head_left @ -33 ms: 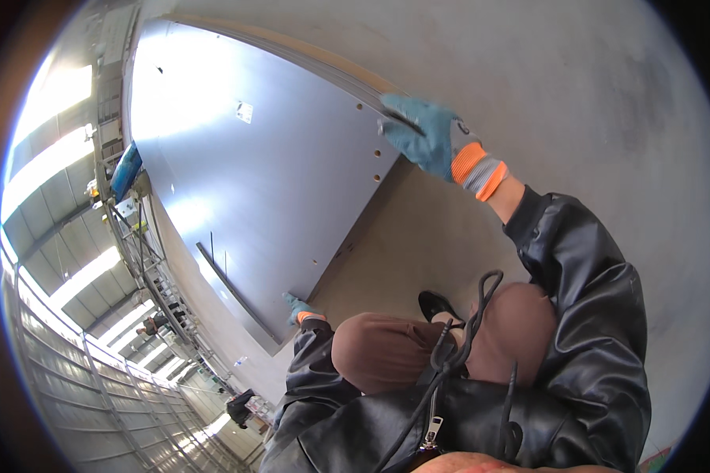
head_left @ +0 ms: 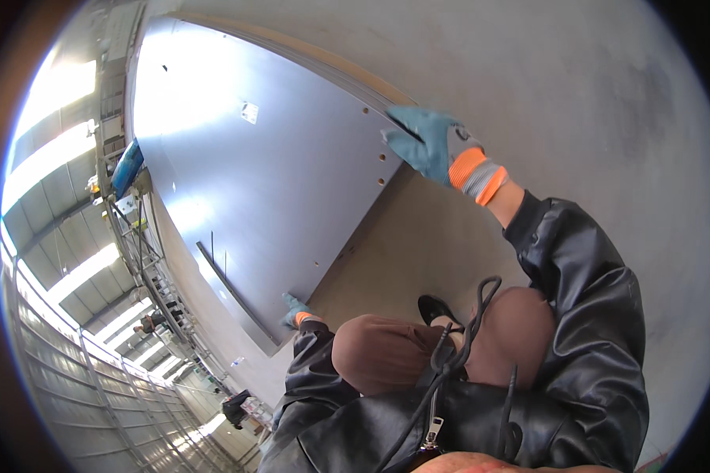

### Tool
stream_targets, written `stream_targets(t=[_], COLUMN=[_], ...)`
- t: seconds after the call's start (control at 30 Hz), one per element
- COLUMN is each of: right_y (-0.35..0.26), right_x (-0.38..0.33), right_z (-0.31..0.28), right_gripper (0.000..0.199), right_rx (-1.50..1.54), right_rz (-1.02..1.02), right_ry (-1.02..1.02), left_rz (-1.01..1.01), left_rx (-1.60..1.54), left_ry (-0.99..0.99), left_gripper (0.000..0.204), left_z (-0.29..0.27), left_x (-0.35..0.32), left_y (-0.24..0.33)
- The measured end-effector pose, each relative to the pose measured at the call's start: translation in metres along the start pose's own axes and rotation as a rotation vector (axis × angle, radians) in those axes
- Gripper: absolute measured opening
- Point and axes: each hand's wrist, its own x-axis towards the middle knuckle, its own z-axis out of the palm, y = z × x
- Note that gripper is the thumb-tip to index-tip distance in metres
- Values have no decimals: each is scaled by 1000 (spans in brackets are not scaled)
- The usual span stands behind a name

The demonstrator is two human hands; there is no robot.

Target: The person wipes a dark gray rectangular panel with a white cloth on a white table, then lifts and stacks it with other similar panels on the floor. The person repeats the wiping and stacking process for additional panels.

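Gripping the large grey panel (head_left: 276, 173) at its edge, the right hand (head_left: 430, 142) — in a blue glove with an orange cuff — was seen at one o'clock, fingers curled over the rim. The left hand (head_left: 294, 310), gloved alike, was pressed against the panel's lower edge near six o'clock; its fingers could not be made out. The panel was held upright on the concrete floor (head_left: 528, 71), filling the upper left — a black shoe (head_left: 438, 309) was planted just beside it.
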Motion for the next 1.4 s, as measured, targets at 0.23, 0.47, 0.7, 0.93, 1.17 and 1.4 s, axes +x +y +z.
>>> stream_targets(t=[0.23, 0.47, 0.7, 0.93, 1.17, 1.4], right_y=[-1, -11, -27, -58, -115, -131], right_x=[0, 0, -1, -54, -281, -515], right_z=[13, 13, 12, -18, -86, -173], right_gripper=[32, 39, 38, 38, 37, 28], right_rx=[-121, -178, -314, -497, -596, -739], right_rz=[-43, 48, 238, 465, 923, 864], right_ry=[205, 98, 170, -117, -339, -740], left_rz=[938, 1610, 1574, 1372, 1473, 1314], left_rx=[61, 268, 265, 514, 667, 848], left_ry=[-115, -288, -365, -545, -1011, -1396], left_gripper=[90, 74, 73, 78, 61, 52], left_z=[5, 33, 33, 7, -114, -300], left_x=[-148, -231, -243, -252, -305, -316], left_y=[160, 184, 192, 217, 226, 234])
